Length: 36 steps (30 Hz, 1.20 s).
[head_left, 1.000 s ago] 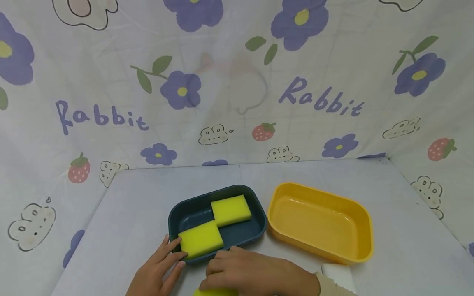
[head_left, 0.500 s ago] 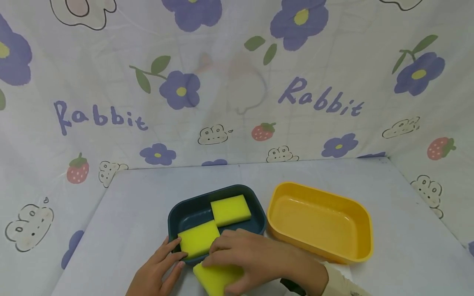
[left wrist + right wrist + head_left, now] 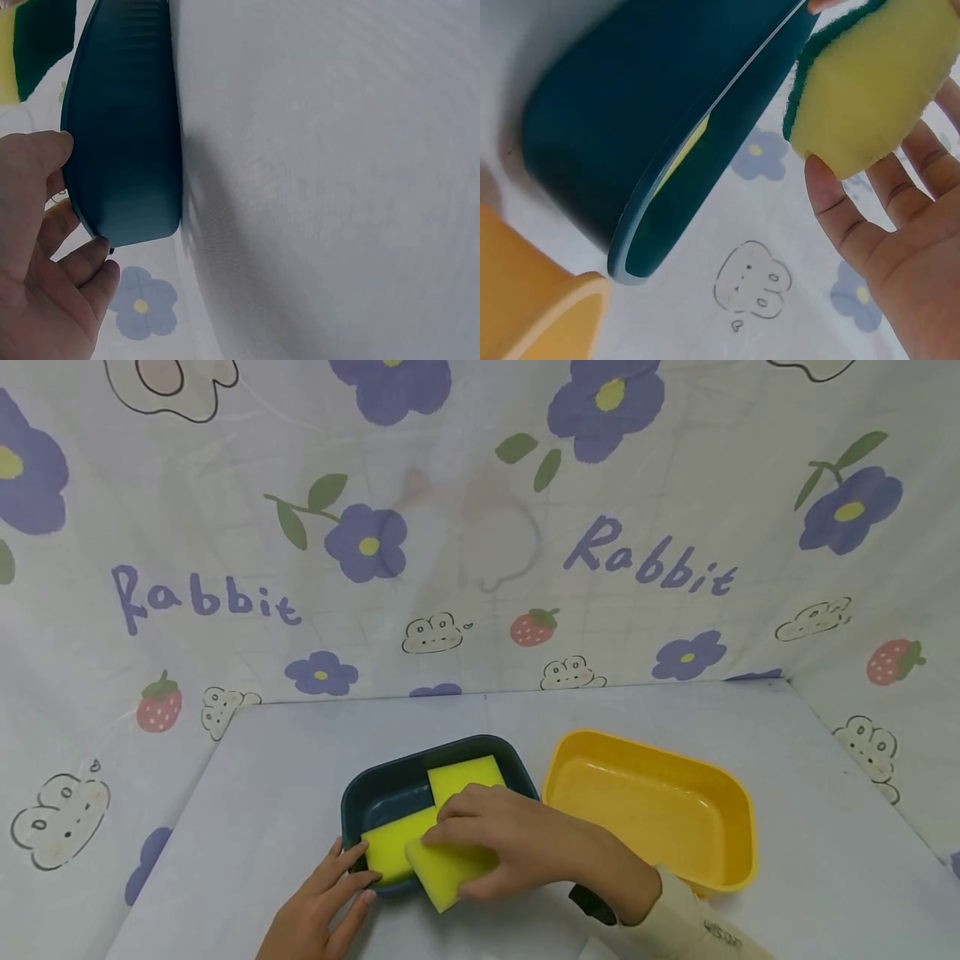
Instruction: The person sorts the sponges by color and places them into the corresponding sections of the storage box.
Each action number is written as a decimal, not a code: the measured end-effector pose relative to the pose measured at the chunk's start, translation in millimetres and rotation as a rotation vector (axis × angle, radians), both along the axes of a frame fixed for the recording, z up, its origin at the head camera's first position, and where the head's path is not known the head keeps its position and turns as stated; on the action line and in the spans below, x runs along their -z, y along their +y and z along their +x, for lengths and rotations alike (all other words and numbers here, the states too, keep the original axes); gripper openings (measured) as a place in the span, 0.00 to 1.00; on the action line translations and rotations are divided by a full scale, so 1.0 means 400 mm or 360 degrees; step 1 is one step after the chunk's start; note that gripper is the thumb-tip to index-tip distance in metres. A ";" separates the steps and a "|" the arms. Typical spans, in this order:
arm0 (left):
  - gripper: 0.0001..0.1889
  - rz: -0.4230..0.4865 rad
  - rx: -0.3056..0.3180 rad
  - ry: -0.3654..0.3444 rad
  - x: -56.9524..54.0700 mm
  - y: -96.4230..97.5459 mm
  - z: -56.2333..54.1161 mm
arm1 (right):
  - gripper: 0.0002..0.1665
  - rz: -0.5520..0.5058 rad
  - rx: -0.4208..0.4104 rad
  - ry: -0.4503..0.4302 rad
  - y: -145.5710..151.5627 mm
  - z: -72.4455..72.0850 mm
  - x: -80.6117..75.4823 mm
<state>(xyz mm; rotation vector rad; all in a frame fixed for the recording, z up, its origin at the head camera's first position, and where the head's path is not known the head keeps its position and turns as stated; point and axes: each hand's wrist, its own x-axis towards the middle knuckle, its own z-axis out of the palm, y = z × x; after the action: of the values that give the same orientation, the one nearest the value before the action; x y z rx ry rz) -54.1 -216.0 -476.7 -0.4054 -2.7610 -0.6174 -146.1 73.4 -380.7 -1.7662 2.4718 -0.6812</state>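
A dark teal tray [image 3: 393, 799] holds two yellow sponges, one at the near left [image 3: 390, 842] and one at the far right [image 3: 461, 774]. My left hand [image 3: 318, 906] grips the tray's near-left rim, its fingertips over the edge beside the nearer sponge. In my right hand [image 3: 517, 839] a third sponge [image 3: 444, 872] is pinched between thumb and fingers, tilted above the tray's front rim. The right wrist view shows that this sponge [image 3: 870, 90] has a green scouring layer beneath the yellow foam, apart from the tray wall [image 3: 645, 112].
A yellow tray [image 3: 630, 797] stands right of the teal one, partly behind my right forearm. Both sit on a white table [image 3: 285, 760]. A patterned curtain [image 3: 480, 527] rises behind. A black band [image 3: 592, 906] is at my right wrist, and a white piece [image 3: 597, 950] shows at the bottom edge.
My right hand has lifted the third sponge from the table in front and carried it forward over the teal tray's near edge. My left hand has stayed on the rim.
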 end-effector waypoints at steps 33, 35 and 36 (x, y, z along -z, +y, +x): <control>0.10 -0.0006 0.0046 0.0055 -0.003 -0.003 -0.005 | 0.29 0.0106 0.0312 0.0072 0.012 -0.086 0.059; 0.10 -0.0007 0.0044 0.0053 -0.003 -0.003 -0.004 | 0.29 0.0129 0.0321 0.0063 0.012 -0.088 0.062; 0.10 -0.0009 0.0041 0.0053 -0.003 -0.003 -0.004 | 0.30 0.0136 0.0325 0.0056 0.013 -0.089 0.063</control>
<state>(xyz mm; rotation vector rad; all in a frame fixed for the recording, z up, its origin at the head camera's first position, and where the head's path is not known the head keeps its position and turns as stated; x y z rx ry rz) -55.7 -217.3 -475.5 -0.4494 -2.7304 -0.6039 -181.6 78.5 -406.0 -1.5252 2.6862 -0.5496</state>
